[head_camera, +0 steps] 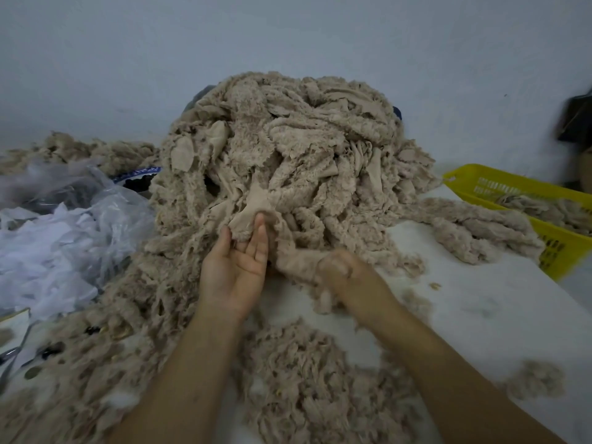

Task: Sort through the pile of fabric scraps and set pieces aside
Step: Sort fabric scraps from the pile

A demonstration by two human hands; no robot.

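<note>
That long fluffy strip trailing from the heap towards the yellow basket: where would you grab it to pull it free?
Probably pinch the long strip at its loose end beside the yellow basket, coming down from the right. That end lies alone on the white table, while its other end runs into the tangled pile.

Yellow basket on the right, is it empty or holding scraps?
Not empty: beige scraps lie inside the yellow basket, behind its near wall. How full, cannot tell; the frame cuts it off.

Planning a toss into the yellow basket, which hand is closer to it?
Right. The right hand grips a scrap left of the yellow basket; the left hand lies farther left, against the pile.
</note>
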